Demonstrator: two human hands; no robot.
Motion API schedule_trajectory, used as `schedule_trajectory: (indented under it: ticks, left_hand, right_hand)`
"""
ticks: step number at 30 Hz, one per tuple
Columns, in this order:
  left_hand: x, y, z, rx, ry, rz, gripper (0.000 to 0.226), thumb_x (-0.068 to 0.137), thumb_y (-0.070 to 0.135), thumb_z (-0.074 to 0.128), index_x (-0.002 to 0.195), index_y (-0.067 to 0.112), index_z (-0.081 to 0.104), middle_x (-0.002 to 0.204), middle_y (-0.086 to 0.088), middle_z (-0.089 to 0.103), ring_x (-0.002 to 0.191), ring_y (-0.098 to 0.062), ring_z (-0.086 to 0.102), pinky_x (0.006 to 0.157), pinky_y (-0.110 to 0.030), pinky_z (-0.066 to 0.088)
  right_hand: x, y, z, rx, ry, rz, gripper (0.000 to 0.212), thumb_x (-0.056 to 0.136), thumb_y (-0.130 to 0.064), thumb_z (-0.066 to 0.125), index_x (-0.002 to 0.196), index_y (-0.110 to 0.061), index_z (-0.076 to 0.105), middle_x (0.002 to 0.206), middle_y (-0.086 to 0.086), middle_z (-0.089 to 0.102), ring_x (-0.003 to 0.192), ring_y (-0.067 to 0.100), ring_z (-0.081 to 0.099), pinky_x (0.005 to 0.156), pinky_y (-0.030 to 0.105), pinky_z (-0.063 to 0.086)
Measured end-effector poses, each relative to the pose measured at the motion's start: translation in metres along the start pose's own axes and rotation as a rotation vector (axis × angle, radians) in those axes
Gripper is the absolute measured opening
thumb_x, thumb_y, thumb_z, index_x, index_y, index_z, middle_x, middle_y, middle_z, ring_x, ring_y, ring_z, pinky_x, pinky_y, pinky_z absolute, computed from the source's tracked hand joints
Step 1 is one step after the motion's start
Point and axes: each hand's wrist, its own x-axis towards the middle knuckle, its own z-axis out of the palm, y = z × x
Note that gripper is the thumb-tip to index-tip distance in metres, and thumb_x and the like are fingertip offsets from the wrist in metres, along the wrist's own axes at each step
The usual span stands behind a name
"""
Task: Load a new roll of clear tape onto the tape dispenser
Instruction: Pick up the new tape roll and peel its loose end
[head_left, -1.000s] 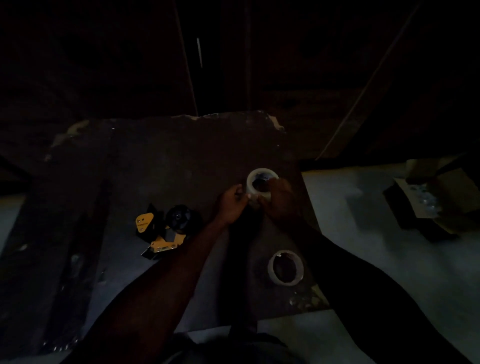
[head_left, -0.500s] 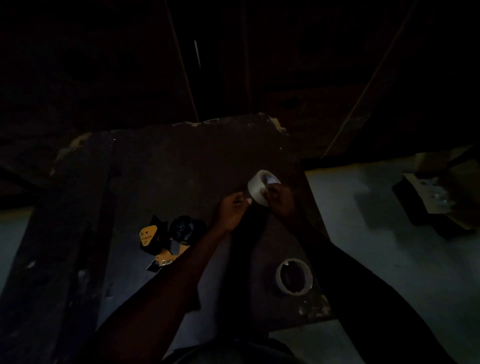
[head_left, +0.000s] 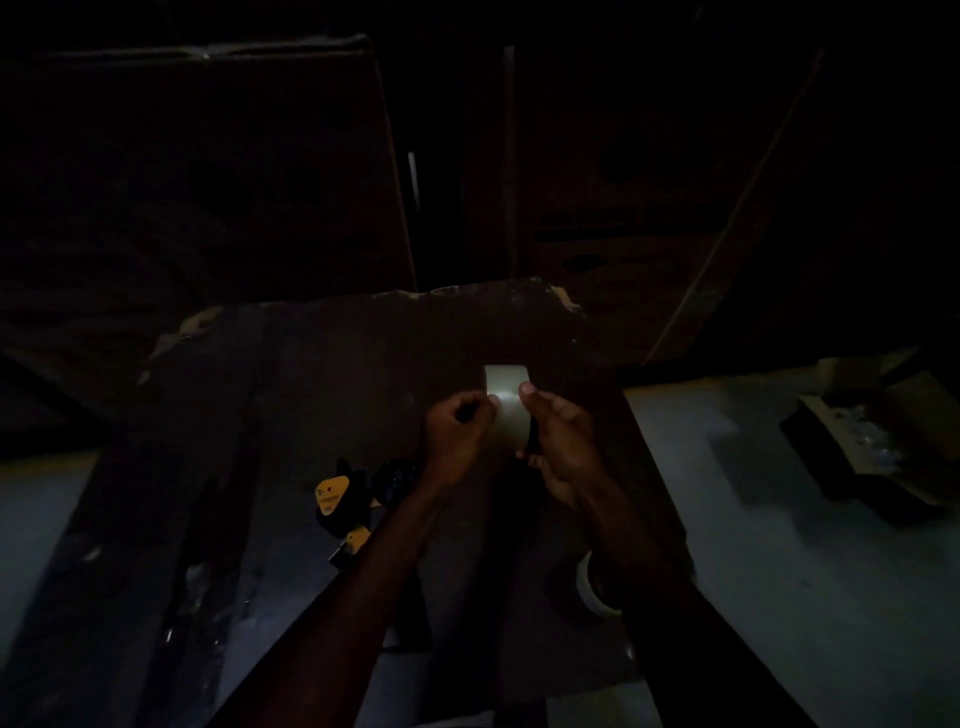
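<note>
The room is very dark. A worn, dark counter (head_left: 322, 374) with chipped pale corners fills the middle, and a pale floor (head_left: 753, 519) shows to its right and left. Tall cardboard boxes (head_left: 208, 171) stand behind the counter in shadow. Above the counter's right part, the right hand (head_left: 558, 441) holds a tape roll (head_left: 506, 410) on edge, its fingers curled around the roll's right side with the thumb on the outer band. The left hand (head_left: 457, 436) has its fingers bent in, their tips pinching at the roll's left face. The yellow and black tape dispenser (head_left: 353, 499) lies on the counter just left of the left wrist. A second roll (head_left: 592, 587) lies flat near the counter's right edge, partly hidden by the right forearm. An open box (head_left: 883, 441) sits on the floor at the far right.
</note>
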Motion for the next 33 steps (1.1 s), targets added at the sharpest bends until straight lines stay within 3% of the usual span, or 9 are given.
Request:
schedule_trajectory:
  ticks: [4, 9, 14, 17, 22, 25, 29, 33]
  left_hand:
    - [-0.010, 0.020, -0.022, -0.075, 0.021, -0.067, 0.023, 0.087, 0.032, 0.063, 0.090, 0.010, 0.071, 0.078, -0.002, 0.066, 0.071, -0.013, 0.060, 0.060, -0.026, 0.047]
    - [-0.035, 0.039, -0.048, -0.126, -0.018, 0.007, 0.019, 0.087, 0.030, 0.064, 0.091, 0.014, 0.072, 0.081, 0.001, 0.070, 0.072, -0.010, 0.064, 0.061, -0.023, 0.050]
    - [-0.054, 0.043, -0.070, -0.121, -0.075, 0.033, 0.010, 0.088, 0.019, 0.064, 0.095, 0.018, 0.071, 0.089, 0.000, 0.074, 0.079, -0.009, 0.070, 0.063, -0.020, 0.054]
    - [-0.059, 0.046, -0.076, -0.161, -0.050, 0.010, 0.011, 0.088, 0.022, 0.064, 0.089, 0.015, 0.072, 0.087, -0.004, 0.074, 0.079, -0.017, 0.069, 0.070, -0.030, 0.056]
    - [-0.058, 0.056, -0.092, -0.173, 0.010, 0.020, 0.033, 0.081, 0.040, 0.068, 0.087, 0.008, 0.072, 0.090, -0.023, 0.071, 0.079, -0.031, 0.065, 0.074, -0.050, 0.054]
    - [-0.063, 0.059, -0.100, -0.178, -0.002, 0.054, 0.026, 0.085, 0.032, 0.067, 0.094, 0.009, 0.072, 0.094, -0.018, 0.073, 0.085, -0.030, 0.069, 0.078, -0.047, 0.054]
    - [-0.071, 0.061, -0.106, -0.158, -0.048, 0.103, 0.024, 0.090, 0.020, 0.062, 0.106, 0.005, 0.068, 0.103, -0.016, 0.072, 0.098, -0.034, 0.068, 0.082, -0.043, 0.056]
    - [-0.071, 0.056, -0.112, -0.170, -0.045, 0.108, 0.024, 0.089, 0.022, 0.063, 0.108, 0.008, 0.068, 0.104, -0.014, 0.072, 0.098, -0.032, 0.068, 0.085, -0.047, 0.055]
  right_hand:
    - [-0.021, 0.002, 0.014, -0.021, -0.072, -0.044, 0.013, 0.090, -0.035, 0.064, 0.094, -0.026, 0.071, 0.098, 0.004, 0.074, 0.088, 0.023, 0.068, 0.065, 0.032, 0.050]
    - [-0.046, -0.002, 0.027, 0.062, -0.175, -0.038, 0.012, 0.091, -0.026, 0.064, 0.097, -0.018, 0.072, 0.095, 0.005, 0.073, 0.090, 0.023, 0.066, 0.070, 0.036, 0.052]
    - [-0.059, -0.014, 0.045, 0.022, -0.193, -0.073, 0.023, 0.090, -0.031, 0.066, 0.095, -0.010, 0.072, 0.084, 0.008, 0.075, 0.075, 0.021, 0.070, 0.067, 0.035, 0.055]
    - [-0.065, -0.012, 0.053, 0.006, -0.225, -0.101, 0.023, 0.089, -0.029, 0.066, 0.095, -0.007, 0.070, 0.086, 0.011, 0.072, 0.078, 0.024, 0.066, 0.072, 0.038, 0.052]
    - [-0.074, 0.001, 0.061, -0.001, -0.330, -0.173, 0.015, 0.091, -0.014, 0.065, 0.103, -0.007, 0.071, 0.102, 0.018, 0.073, 0.093, 0.031, 0.066, 0.088, 0.047, 0.049]
    - [-0.080, 0.001, 0.067, 0.010, -0.335, -0.193, 0.018, 0.088, -0.014, 0.067, 0.105, -0.008, 0.071, 0.103, 0.015, 0.074, 0.095, 0.030, 0.069, 0.091, 0.047, 0.050]
    - [-0.083, -0.008, 0.076, 0.037, -0.319, -0.209, 0.020, 0.080, -0.031, 0.070, 0.088, -0.014, 0.076, 0.091, 0.013, 0.073, 0.083, 0.025, 0.066, 0.080, 0.041, 0.050]
    - [-0.082, -0.011, 0.081, 0.013, -0.325, -0.227, 0.014, 0.085, -0.029, 0.068, 0.084, -0.017, 0.074, 0.084, 0.008, 0.073, 0.076, 0.019, 0.066, 0.073, 0.036, 0.051]
